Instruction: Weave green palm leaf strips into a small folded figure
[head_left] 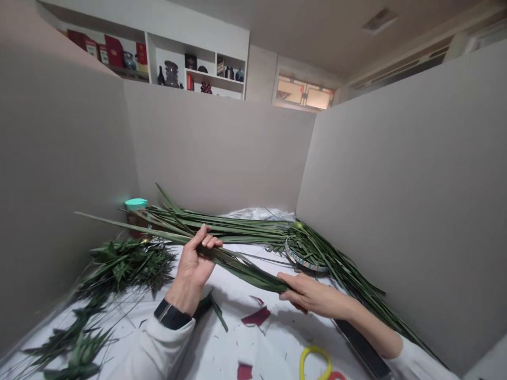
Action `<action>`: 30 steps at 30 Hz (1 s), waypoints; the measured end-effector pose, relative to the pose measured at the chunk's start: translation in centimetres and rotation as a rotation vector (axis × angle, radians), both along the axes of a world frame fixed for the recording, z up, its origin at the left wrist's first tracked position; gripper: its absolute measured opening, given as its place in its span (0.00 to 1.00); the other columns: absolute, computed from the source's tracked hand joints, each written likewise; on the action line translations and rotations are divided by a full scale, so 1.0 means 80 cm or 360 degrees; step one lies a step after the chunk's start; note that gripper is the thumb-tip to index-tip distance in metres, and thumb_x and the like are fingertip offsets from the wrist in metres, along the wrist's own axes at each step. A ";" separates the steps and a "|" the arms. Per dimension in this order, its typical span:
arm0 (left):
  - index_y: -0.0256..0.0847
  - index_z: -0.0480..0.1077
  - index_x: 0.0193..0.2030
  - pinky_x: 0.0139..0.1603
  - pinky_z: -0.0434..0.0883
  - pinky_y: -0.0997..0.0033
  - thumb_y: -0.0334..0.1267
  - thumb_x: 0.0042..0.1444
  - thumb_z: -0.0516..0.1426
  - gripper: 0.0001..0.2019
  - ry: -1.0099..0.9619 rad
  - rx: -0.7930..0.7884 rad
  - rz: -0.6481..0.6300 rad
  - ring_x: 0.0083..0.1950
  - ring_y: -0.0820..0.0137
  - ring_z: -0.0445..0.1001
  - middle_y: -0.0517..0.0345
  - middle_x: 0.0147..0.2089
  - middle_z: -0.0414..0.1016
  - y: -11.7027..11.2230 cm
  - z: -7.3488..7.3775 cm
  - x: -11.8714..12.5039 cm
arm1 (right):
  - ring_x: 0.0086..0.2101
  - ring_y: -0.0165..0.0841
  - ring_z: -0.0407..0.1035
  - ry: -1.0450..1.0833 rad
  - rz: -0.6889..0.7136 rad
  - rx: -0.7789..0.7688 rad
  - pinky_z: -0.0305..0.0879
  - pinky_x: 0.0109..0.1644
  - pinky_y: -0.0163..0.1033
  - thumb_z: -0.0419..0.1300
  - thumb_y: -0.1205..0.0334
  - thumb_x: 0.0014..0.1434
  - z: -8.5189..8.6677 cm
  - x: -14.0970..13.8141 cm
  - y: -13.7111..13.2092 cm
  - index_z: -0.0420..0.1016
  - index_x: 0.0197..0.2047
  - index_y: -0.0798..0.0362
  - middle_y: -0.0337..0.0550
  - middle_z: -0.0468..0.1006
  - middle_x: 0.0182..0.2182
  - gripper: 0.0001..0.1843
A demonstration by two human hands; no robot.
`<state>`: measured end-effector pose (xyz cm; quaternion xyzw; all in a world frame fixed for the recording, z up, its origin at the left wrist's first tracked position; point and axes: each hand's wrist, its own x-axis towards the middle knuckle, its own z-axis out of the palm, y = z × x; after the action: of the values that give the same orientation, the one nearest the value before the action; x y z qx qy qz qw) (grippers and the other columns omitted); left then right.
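Observation:
A bundle of long green leaf strips [245, 269] stretches between my two hands above the white-covered table. My left hand [197, 258], wearing a dark wristband, is closed round the bundle's middle. Thin leaf tips run out past it toward the left. My right hand [307, 291] pinches the bundle's right end, and its fingers partly hide that end. Below the hands lie dark red scraps [257, 316] and small green bits. Scissors with a yellow handle loop [315, 361] rest near the front edge of the view.
A pile of woven green leaf pieces [127, 264] lies at left. Long leaves [237, 227] stretch along the back, and more [348, 269] along the right panel. A patterned round rim [304, 264] holds leaf pieces. A turquoise-topped container [135, 205] stands back left. Grey panels [222, 153] enclose the table.

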<state>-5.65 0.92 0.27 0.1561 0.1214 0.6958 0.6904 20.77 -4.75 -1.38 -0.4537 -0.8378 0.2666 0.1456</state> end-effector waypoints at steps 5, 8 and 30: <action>0.36 0.69 0.31 0.18 0.66 0.78 0.34 0.65 0.56 0.11 -0.0035 0.0081 -0.0045 0.14 0.81 0.58 0.74 0.18 0.59 0.000 -0.006 0.013 | 0.33 0.37 0.67 -0.0043 0.0019 0.0029 0.59 0.41 0.38 0.59 0.68 0.54 0.003 0.002 0.009 0.68 0.36 0.49 0.37 0.72 0.26 0.06; 0.35 0.70 0.31 0.17 0.65 0.79 0.35 0.65 0.55 0.11 -0.0043 0.0102 -0.0029 0.14 0.81 0.58 0.74 0.17 0.57 0.001 -0.010 0.017 | 0.38 0.39 0.66 -0.0053 0.0060 0.0057 0.59 0.41 0.38 0.63 0.69 0.50 0.003 -0.010 0.013 0.69 0.47 0.50 0.40 0.74 0.34 0.20; 0.36 0.67 0.27 0.19 0.66 0.79 0.36 0.69 0.50 0.17 -0.0003 0.0000 -0.0024 0.14 0.80 0.58 0.74 0.15 0.53 0.004 -0.015 0.051 | 0.39 0.38 0.67 0.0044 0.0156 0.0200 0.62 0.43 0.39 0.59 0.65 0.59 0.015 -0.044 0.030 0.51 0.67 0.52 0.46 0.73 0.41 0.36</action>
<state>-1.53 1.28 -0.95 0.1563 0.1195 0.6907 0.6958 17.25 -2.38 -0.15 -0.3984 -0.8720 0.2265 0.1723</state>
